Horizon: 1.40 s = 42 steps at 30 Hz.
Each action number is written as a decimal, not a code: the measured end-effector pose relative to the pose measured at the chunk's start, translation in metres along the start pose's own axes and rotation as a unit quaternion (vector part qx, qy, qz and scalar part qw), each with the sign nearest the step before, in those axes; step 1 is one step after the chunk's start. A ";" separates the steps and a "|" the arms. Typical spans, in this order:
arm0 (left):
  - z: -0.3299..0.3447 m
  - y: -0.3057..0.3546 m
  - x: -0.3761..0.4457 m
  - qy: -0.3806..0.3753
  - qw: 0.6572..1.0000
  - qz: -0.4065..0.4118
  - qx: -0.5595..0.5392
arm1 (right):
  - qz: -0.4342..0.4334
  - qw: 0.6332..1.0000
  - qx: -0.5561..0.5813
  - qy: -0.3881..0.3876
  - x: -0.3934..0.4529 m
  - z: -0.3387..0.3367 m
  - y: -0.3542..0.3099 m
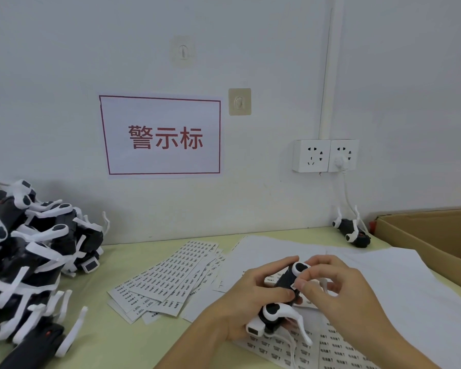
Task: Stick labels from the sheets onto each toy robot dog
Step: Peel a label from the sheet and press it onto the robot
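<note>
Fingers [274, 290] of the left hand [246, 302] are curled round the black body of a toy robot dog [280, 299], thumb across its upper side, holding it just above the near right part of the bench [117, 265]. Right hand [333, 286] has thumb and forefinger drawn together on a small white label [295, 285], which touches the dog's flank between the two hands; the remaining right fingers are loosely bent above the toy. The dog's white head points toward the near edge, one white leg trailing down over a label sheet [338, 352].

Observed on the bench, largest first:
- Heap of black-and-white toy dogs [30, 251], left edge, stacked against the wall.
- Cardboard box [421, 235], open, at the right edge.
- Plain white sheets [383, 278], spread under and beyond the hands.
- Fanned stack of printed label sheets [171, 275], centre, just left of the hands.
- Single toy dog [353, 231], lying on its side at the far right corner, beside the box.

Wall: red-bordered sign [160, 135]; double socket [325, 155] with one plug inserted.
</note>
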<state>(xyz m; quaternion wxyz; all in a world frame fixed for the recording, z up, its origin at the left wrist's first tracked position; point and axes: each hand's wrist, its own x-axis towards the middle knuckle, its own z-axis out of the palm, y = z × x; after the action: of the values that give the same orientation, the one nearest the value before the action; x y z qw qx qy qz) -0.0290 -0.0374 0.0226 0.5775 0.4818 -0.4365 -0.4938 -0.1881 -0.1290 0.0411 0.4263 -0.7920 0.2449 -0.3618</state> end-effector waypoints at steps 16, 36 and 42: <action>0.008 0.008 -0.002 0.019 0.999 0.006 0.035 | -0.006 0.999 0.016 0.035 -0.001 0.002 -0.001; 0.007 0.008 0.000 0.026 0.998 0.004 0.052 | -0.067 0.996 -0.024 0.060 -0.003 0.005 0.001; 0.008 0.007 0.000 0.027 0.998 0.007 0.054 | -0.107 0.988 -0.078 0.084 -0.003 0.006 0.006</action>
<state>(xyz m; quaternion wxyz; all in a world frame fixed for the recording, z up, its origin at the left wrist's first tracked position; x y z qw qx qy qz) -0.0355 -0.0383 0.0308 0.5656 0.5227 -0.4499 -0.4523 -0.1854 -0.1271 0.0331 0.3003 -0.8114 0.2212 -0.4501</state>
